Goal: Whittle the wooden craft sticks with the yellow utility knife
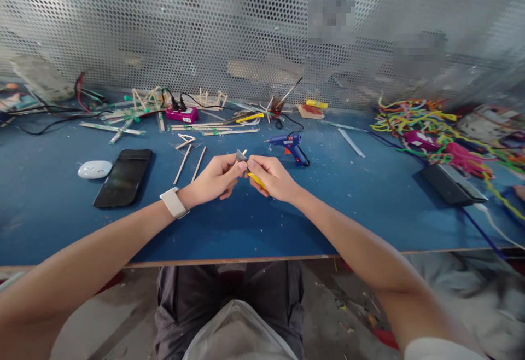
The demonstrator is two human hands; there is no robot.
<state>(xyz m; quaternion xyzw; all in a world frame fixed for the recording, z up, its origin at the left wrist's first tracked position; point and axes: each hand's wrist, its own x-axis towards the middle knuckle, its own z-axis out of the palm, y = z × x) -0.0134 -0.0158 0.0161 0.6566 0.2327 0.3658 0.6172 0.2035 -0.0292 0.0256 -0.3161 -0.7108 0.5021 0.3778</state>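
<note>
Both of my hands meet above the blue table, near its middle. My right hand (273, 176) is closed around a yellow cutter (257, 180), whose grey blade (240, 156) points up and to the left. With fingers pinched, my left hand (217, 176) holds a short wooden stick (245, 152) by the blade; most of the stick is hidden by the fingers. Two loose wooden sticks (182, 164) lie just left of my left hand, below a small stick triangle (185, 141). A blue glue gun (290, 145) rests beyond my right hand.
A black phone (123, 178) and white mouse (94, 169) lie at the left. Behind are a purple power socket (181, 114), stick bundles and cables. Colourful cords (418, 119) and a dark device (451, 184) are at the right. A perforated metal panel (197, 32) stands behind the table.
</note>
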